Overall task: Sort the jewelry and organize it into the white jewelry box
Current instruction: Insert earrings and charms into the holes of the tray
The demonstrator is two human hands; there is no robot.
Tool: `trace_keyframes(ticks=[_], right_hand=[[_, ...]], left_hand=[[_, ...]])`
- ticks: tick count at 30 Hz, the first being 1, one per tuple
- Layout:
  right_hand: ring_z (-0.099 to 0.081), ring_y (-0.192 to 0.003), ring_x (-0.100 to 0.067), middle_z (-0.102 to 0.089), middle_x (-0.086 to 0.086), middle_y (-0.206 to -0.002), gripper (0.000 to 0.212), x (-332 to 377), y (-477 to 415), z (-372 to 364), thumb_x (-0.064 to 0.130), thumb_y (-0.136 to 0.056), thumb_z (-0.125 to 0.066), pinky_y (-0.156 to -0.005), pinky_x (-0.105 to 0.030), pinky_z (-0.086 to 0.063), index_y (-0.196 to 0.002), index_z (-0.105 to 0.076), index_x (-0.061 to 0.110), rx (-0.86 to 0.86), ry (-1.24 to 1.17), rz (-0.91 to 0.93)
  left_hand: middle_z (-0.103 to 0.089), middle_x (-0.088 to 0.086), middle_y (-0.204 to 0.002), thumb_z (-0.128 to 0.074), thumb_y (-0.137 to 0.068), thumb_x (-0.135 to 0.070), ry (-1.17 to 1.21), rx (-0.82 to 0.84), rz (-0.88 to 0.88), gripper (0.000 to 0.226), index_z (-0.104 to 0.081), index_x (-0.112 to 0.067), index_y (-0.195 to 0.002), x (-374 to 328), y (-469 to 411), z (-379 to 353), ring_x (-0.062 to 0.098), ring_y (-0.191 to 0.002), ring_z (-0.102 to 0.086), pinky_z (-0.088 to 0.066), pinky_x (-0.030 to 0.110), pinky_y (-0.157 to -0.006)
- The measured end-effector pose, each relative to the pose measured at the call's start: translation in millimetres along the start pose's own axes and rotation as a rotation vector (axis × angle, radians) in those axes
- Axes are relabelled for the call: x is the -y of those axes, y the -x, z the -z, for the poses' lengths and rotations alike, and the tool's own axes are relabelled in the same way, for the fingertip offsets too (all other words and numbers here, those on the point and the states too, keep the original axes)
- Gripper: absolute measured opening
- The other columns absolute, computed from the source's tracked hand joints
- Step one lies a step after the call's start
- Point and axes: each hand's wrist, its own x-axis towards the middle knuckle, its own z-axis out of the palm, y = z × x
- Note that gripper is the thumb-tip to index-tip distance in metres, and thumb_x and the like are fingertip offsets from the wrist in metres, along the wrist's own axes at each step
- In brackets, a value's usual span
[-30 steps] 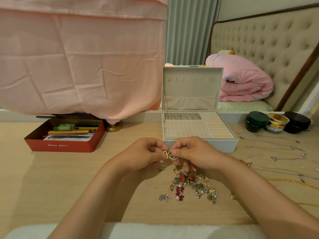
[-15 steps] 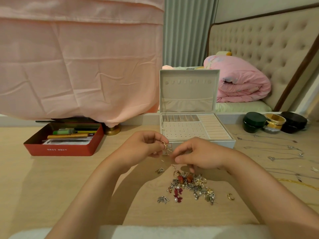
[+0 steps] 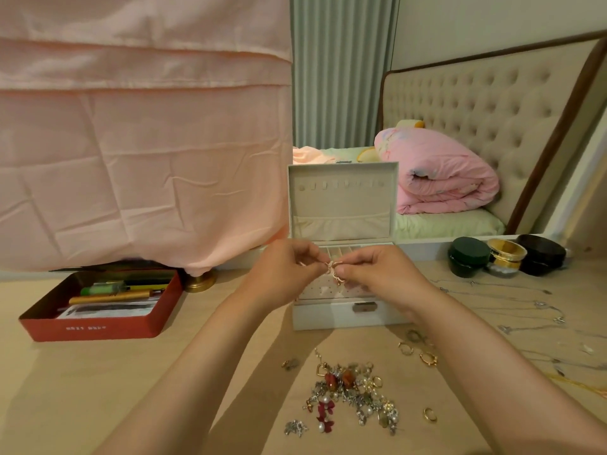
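The white jewelry box (image 3: pixel 341 315) stands open on the wooden table, lid upright, its perforated earring tray partly hidden behind my hands. My left hand (image 3: pixel 285 269) and my right hand (image 3: pixel 377 274) are raised over that tray, and both pinch a small gold earring (image 3: pixel 333 269) between their fingertips. Nearer to me on the table lies a mixed jewelry pile (image 3: pixel 351 394) of gold, silver, pearl and red pieces. A few gold rings (image 3: pixel 428 357) lie to its right.
A red tin (image 3: pixel 98 330) with pens sits at the left. Three round jars (image 3: pixel 469 257) stand at the back right, with thin silver chains (image 3: pixel 525 310) spread before them. Pink cloth (image 3: pixel 141 152) hangs over the table's back left; a bed lies beyond.
Both hands have lifted away from the pile and moved forward over the box's tray, still pinching the gold earring. The camera has tilted, so the pile now sits lower in view.
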Motion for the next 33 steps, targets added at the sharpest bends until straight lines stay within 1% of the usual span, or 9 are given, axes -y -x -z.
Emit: trace_keyframes(ticks=[2, 4, 7, 11, 17, 22, 24, 28, 33], right_hand=[[-0.062, -0.067, -0.008, -0.075, -0.007, -0.083, 0.012, 5.2, -18.2, 12.6, 0.009, -0.085, -0.079, -0.063, -0.015, -0.051, -0.097, -0.08, 0.009, -0.044, 0.099, 0.039], [-0.061, -0.066, -0.009, -0.077, -0.011, -0.085, 0.009, 9.0, -39.9, 26.4, 0.01, -0.085, -0.08, -0.067, -0.017, -0.052, -0.094, -0.08, 0.011, -0.09, 0.161, 0.061], [-0.063, -0.067, -0.012, -0.078, -0.008, -0.082, 0.005, 6.1, -75.7, 43.9, 0.015, -0.08, -0.083, -0.079, -0.034, -0.057, -0.085, -0.08, 0.015, -0.178, 0.277, 0.062], [-0.068, -0.076, -0.012, -0.073, 0.008, -0.072, 0.007, -5.1, -108.8, 50.5, 0.019, -0.078, -0.083, -0.08, -0.032, -0.056, -0.073, -0.078, 0.022, -0.167, 0.485, 0.023], [-0.067, -0.073, -0.014, -0.071, 0.008, -0.069, 0.005, -20.0, -127.1, 44.6, 0.021, -0.077, -0.076, -0.076, -0.034, -0.06, -0.073, -0.078, 0.022, -0.08, 0.762, -0.082], [-0.065, -0.077, -0.014, -0.067, 0.009, -0.065, 0.014, -24.2, -127.7, 48.6, 0.03, -0.084, -0.074, -0.074, -0.03, -0.054, -0.073, -0.077, 0.021, -0.093, 0.783, -0.074], [-0.066, -0.081, -0.015, -0.07, 0.006, -0.072, 0.017, -25.9, -124.7, 51.2, 0.029, -0.087, -0.07, -0.074, -0.03, -0.053, -0.075, -0.077, 0.02, -0.09, 0.809, -0.056], [-0.066, -0.095, -0.014, -0.074, 0.012, -0.091, 0.014, -23.6, -111.5, 47.8, 0.031, -0.09, -0.066, -0.088, -0.037, -0.056, -0.088, -0.08, 0.029, 0.03, 0.857, -0.02], [-0.065, -0.096, -0.013, -0.066, 0.018, -0.088, 0.015, -1.5, -80.6, 49.0, 0.027, -0.093, -0.063, -0.086, -0.037, -0.055, -0.096, -0.076, 0.033, -0.082, 0.825, 0.121]], left_hand=[[-0.073, -0.012, -0.083, -0.074, -0.086, -0.024, -0.094, -0.003, -0.04, 0.003, -0.076, -0.026, -0.088, -6.7, -23.4, -6.4, -0.001, -0.068, -0.06, -0.048, 0.013, -0.066], [-0.071, -0.014, -0.086, -0.072, -0.088, -0.026, -0.125, -0.016, -0.055, 0.004, -0.075, -0.028, -0.09, -11.4, -46.8, -13.3, -0.004, -0.068, -0.059, -0.044, 0.014, -0.064], [-0.068, -0.014, -0.096, -0.064, -0.094, -0.024, -0.174, 0.021, -0.039, 0.013, -0.072, -0.03, -0.102, -11.2, -75.8, -22.4, 0.0, -0.071, -0.059, -0.044, 0.017, -0.063], [-0.068, -0.008, -0.118, -0.056, -0.098, -0.02, -0.331, 0.115, -0.049, 0.026, -0.068, -0.028, -0.119, 1.4, -99.3, -35.5, 0.01, -0.099, -0.061, -0.049, 0.025, -0.087], [-0.058, 0.001, -0.135, -0.057, -0.096, -0.021, -0.555, 0.193, -0.113, 0.038, -0.06, -0.025, -0.134, 20.1, -112.0, -49.5, 0.02, -0.124, -0.053, -0.039, 0.031, -0.102], [-0.052, 0.002, -0.139, -0.05, -0.099, -0.034, -0.597, 0.27, -0.142, 0.04, -0.059, -0.027, -0.137, 28.0, -112.6, -56.7, 0.024, -0.134, -0.039, -0.035, 0.045, -0.112], [-0.049, 0.0, -0.141, -0.049, -0.099, -0.038, -0.594, 0.283, -0.141, 0.041, -0.058, -0.028, -0.137, 28.5, -111.4, -57.6, 0.022, -0.135, -0.034, -0.031, 0.042, -0.114], [-0.048, 0.0, -0.143, -0.048, -0.098, -0.042, -0.587, 0.31, -0.133, 0.045, -0.054, -0.031, -0.141, 25.0, -107.1, -56.9, 0.023, -0.137, -0.033, -0.029, 0.041, -0.115], [-0.054, -0.004, -0.129, -0.054, -0.095, -0.047, -0.492, 0.189, -0.176, 0.04, -0.061, -0.031, -0.13, 13.1, -79.5, -42.2, 0.016, -0.126, -0.043, -0.038, 0.035, -0.106]])
